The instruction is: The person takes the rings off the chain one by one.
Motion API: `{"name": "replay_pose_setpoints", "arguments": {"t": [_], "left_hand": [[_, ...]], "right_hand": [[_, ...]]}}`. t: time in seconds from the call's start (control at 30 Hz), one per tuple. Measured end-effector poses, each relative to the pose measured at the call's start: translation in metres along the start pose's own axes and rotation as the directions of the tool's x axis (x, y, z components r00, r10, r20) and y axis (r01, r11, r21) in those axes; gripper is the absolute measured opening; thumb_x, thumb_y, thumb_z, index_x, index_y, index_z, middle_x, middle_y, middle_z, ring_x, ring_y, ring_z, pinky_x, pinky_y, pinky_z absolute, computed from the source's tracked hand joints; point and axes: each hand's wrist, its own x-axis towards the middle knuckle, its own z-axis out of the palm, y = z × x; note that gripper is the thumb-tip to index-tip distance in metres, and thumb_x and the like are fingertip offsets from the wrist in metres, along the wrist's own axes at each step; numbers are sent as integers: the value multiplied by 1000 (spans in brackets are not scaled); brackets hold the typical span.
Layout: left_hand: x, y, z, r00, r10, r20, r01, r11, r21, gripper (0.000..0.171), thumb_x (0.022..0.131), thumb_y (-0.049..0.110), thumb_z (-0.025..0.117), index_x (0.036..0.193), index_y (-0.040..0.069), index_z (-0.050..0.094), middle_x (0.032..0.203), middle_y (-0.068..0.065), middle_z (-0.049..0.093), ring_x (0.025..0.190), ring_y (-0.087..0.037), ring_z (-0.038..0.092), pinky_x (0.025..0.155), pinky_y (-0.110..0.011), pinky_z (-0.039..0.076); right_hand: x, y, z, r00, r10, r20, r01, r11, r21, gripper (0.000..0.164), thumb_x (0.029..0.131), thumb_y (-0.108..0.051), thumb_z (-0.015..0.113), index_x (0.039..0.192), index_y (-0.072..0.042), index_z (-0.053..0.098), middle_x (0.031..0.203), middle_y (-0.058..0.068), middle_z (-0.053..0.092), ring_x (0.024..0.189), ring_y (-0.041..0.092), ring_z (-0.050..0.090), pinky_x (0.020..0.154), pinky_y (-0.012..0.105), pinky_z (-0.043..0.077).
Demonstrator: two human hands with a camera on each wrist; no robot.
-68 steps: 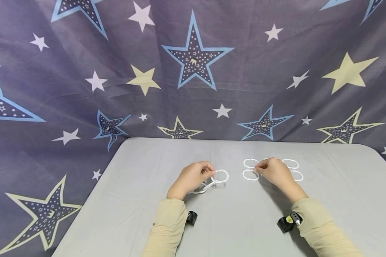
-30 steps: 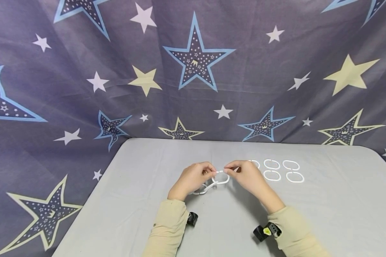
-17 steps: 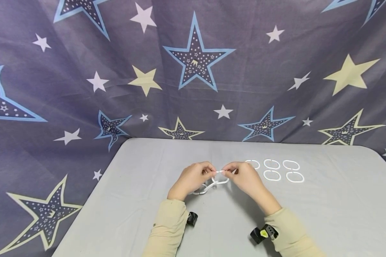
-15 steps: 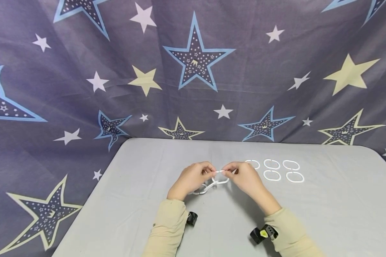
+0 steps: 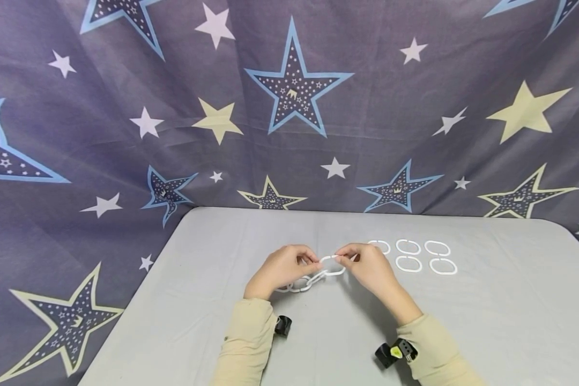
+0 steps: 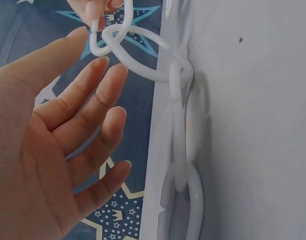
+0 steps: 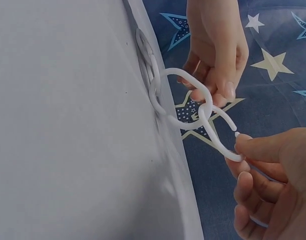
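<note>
My right hand (image 5: 369, 268) pinches a white plastic C-shaped link (image 7: 215, 139) between thumb and fingers. A small gap shows in the link beside the thumb in the right wrist view. This link hooks through the end of a chain of white links (image 6: 179, 135), which trails down to the left and lies partly on the table. My left hand (image 6: 77, 115) is beside the top links, its fingers apart and loosely bent, with nothing between them. In the head view it hovers over the chain, hiding part of it.
Several loose white links (image 5: 408, 271) lie in two rows on the grey-covered table (image 5: 502, 311), right of my right hand; one is partly hidden by that hand. A dark star-patterned cloth (image 5: 289, 155) hangs behind the table's far edge.
My right hand came left from the loose links to the chain and took hold of its end link. My left hand has let go of that link and drawn slightly left.
</note>
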Motion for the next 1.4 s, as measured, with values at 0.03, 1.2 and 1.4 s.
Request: {"name": "replay_pose_setpoints", "arguments": {"t": [0.03, 1.2, 1.4], "left_hand": [[0, 0, 0, 1000, -3, 4, 3, 1000, -1, 14, 87, 39, 75, 91, 25, 73, 82, 16, 66, 73, -6, 58, 69, -29, 47], [-2, -3, -4, 999, 47, -24, -46, 998, 37, 6, 87, 29, 77, 90, 23, 77, 78, 15, 65, 71, -7, 56, 67, -27, 46], [-1, -7, -5, 999, 37, -37, -35, 998, 42, 5, 88, 28, 77, 90, 24, 77, 80, 16, 66, 73, -6, 57, 70, -28, 47]], "right_hand": [[0, 0, 0, 1000, 0, -1, 0, 1000, 0, 6, 87, -15, 76, 91, -11, 78, 79, -1, 72, 63, 11, 56, 57, 29, 45], [-1, 3, 4, 999, 44, 22, -44, 999, 0, 7, 87, -16, 75, 92, -12, 79, 80, -1, 71, 66, 12, 55, 59, 30, 45], [-2, 4, 7, 996, 60, 65, -63, 997, 45, 7, 87, -13, 74, 89, -8, 79, 78, 0, 71, 64, 12, 53, 59, 29, 44]]}}
